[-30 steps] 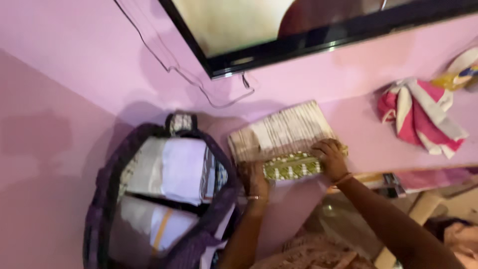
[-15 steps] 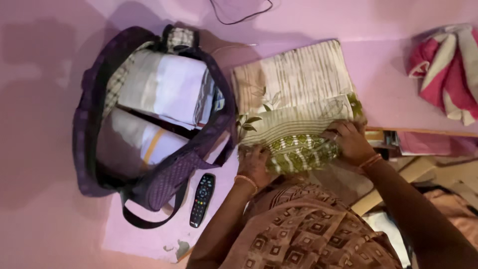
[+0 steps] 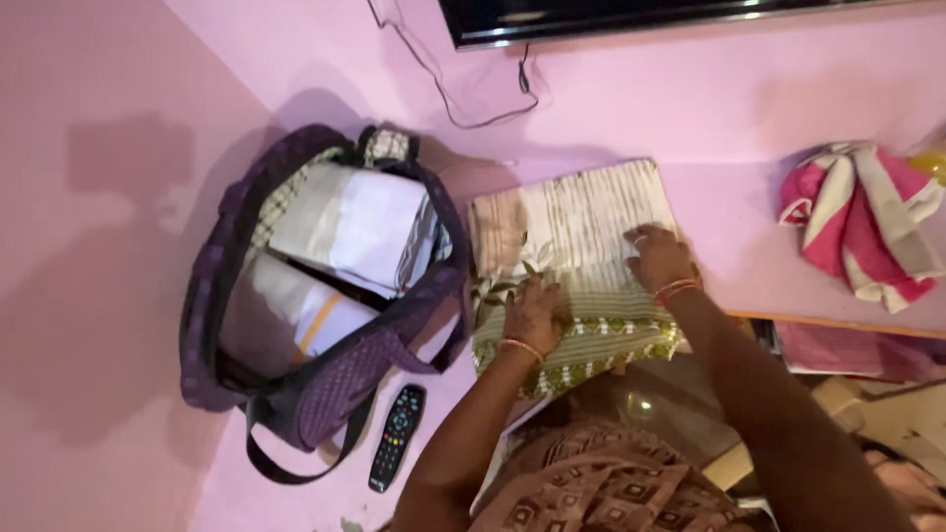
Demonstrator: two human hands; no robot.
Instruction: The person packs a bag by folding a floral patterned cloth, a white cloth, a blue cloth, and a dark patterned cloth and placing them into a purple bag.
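Observation:
A folded cream cloth (image 3: 576, 222) with brown stripes, leaf print and a green patterned border lies on the pink shelf (image 3: 749, 266). My left hand (image 3: 533, 313) presses flat on its lower left part, near the leaf print. My right hand (image 3: 658, 258) rests flat on its right side, fingers spread. Both wrists wear bangles. Neither hand grips anything.
An open purple bag (image 3: 296, 296) holding folded white cloths stands left of the cloth. A black remote control (image 3: 396, 438) lies below the bag. A pink and white towel (image 3: 862, 222) sits at the right. A dark screen (image 3: 631, 15) and cable (image 3: 453, 84) are on the wall above.
The green-bordered fold that both hands held has been laid down flat over the cloth. Both hands moved up onto its top and now press it. The view shifted upward.

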